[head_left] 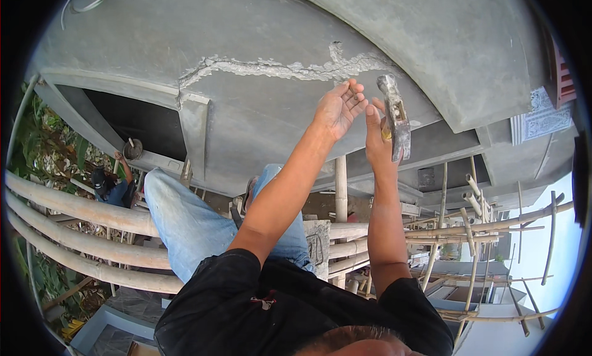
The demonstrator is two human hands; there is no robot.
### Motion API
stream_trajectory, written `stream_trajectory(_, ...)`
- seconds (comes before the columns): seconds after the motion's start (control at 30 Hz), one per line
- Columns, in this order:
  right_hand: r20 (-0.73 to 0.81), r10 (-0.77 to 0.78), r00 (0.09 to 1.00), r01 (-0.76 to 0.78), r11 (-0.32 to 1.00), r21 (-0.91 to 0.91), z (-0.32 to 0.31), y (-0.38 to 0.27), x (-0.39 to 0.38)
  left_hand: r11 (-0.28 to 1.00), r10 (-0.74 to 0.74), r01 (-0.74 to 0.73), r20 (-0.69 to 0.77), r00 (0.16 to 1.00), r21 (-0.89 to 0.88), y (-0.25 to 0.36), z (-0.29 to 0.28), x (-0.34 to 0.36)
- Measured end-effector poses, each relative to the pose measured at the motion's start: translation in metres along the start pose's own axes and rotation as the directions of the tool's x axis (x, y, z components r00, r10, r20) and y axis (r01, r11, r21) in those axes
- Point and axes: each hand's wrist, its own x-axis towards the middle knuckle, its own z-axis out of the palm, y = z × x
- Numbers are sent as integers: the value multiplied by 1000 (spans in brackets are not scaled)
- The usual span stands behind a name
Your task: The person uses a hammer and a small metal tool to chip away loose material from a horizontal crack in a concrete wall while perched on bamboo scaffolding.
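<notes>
A jagged chiselled channel (259,68) runs across the grey plastered wall (277,115), with a short branch upward. My left hand (342,109) is raised just below it, fingers curled toward the thumb around something small and dark that I cannot make out; whether it touches the wall is unclear. My right hand (377,131) grips a hammer (396,112) with a worn, dusty metal head upright beside the left hand; a bit of yellow handle shows at the fingers.
Bamboo scaffold poles (92,208) surround my jean-clad legs (185,220), beside a concrete block (317,245). At left, a co-worker (108,186) reaches toward a bucket (132,149) on the opening's ledge (159,163). A curved concrete overhang (468,60) and more scaffolding are at right.
</notes>
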Motion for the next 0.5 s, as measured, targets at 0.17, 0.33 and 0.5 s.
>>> stream_trajectory(0.17,128,-20,992,-16,962,274,38,5,17,1000,-9,11,49,999,-29,5,-6,7)
stream_trajectory(0.33,168,13,986,-53,971,233,34,2,28,995,3,-6,36,999,101,14,-1,3)
stream_trajectory(0.5,232,4,973,-38,989,143,40,-5,32,-57,635,-528,439,635,847,44,-26,-5)
